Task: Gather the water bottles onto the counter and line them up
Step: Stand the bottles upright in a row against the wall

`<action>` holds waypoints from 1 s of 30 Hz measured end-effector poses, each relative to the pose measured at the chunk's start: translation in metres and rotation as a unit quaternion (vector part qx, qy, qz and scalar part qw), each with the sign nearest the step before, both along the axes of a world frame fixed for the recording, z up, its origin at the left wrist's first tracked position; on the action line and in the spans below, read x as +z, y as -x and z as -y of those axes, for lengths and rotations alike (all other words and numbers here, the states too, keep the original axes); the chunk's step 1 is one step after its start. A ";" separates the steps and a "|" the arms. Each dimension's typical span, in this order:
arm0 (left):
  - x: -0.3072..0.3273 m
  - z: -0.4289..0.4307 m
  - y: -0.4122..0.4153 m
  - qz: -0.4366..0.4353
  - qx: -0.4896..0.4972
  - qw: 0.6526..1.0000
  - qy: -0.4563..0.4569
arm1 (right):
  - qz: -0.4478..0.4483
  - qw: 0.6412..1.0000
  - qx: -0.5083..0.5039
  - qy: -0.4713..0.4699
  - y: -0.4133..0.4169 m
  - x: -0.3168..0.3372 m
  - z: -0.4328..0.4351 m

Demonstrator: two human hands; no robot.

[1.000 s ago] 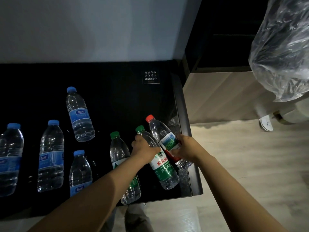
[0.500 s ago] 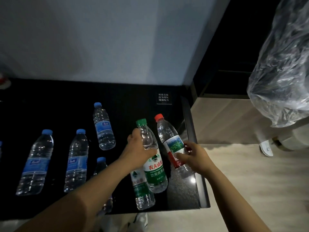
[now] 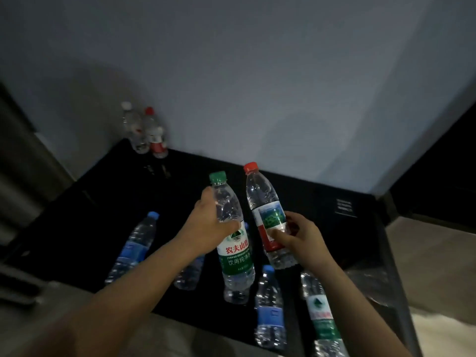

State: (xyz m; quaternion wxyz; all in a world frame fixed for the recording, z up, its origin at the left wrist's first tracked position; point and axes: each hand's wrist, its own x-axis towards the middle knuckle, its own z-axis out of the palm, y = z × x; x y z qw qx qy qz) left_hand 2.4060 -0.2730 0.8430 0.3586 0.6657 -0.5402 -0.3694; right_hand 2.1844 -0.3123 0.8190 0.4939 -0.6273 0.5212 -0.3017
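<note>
My left hand (image 3: 210, 222) grips a green-capped bottle (image 3: 235, 256) with a green label, held upright above the black counter (image 3: 334, 243). My right hand (image 3: 300, 235) grips a red-capped bottle (image 3: 262, 202) with a red and green label, close beside the first. Below them, blue-capped bottles (image 3: 134, 248) (image 3: 269, 305) stand on the counter. Another green-labelled bottle (image 3: 322, 315) stands at the front right, partly behind my right forearm. Two bottles (image 3: 148, 130), one white-capped and one red-capped, stand in the far left corner by the wall.
A grey wall runs behind the counter. A small white-lettered sign (image 3: 343, 206) sits on the counter's right part. The counter's right edge (image 3: 394, 279) drops to a pale floor. A dark cabinet stands at the far right.
Both hands have lifted their bottles higher off the counter. The view has swung left and up, bringing the far-corner bottles into sight and losing the plastic bag at right.
</note>
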 end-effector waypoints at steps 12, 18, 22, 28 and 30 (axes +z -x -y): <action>0.020 -0.038 -0.195 0.052 0.071 0.995 0.038 | 0.124 0.992 0.013 -0.014 -0.206 -0.001 -0.008; 0.016 -0.009 -0.252 0.056 0.105 0.992 0.036 | 0.153 0.986 0.047 -0.037 -0.263 -0.013 0.039; 0.019 0.020 -0.281 0.074 0.112 0.991 0.022 | 0.161 0.985 0.047 -0.037 -0.298 -0.022 0.083; 0.011 0.069 -0.311 0.082 0.123 0.989 0.025 | 0.161 0.984 0.058 -0.054 -0.331 -0.031 0.140; 0.004 0.084 -0.318 0.075 0.120 0.990 0.009 | 0.172 0.981 0.050 -0.075 -0.336 -0.039 0.155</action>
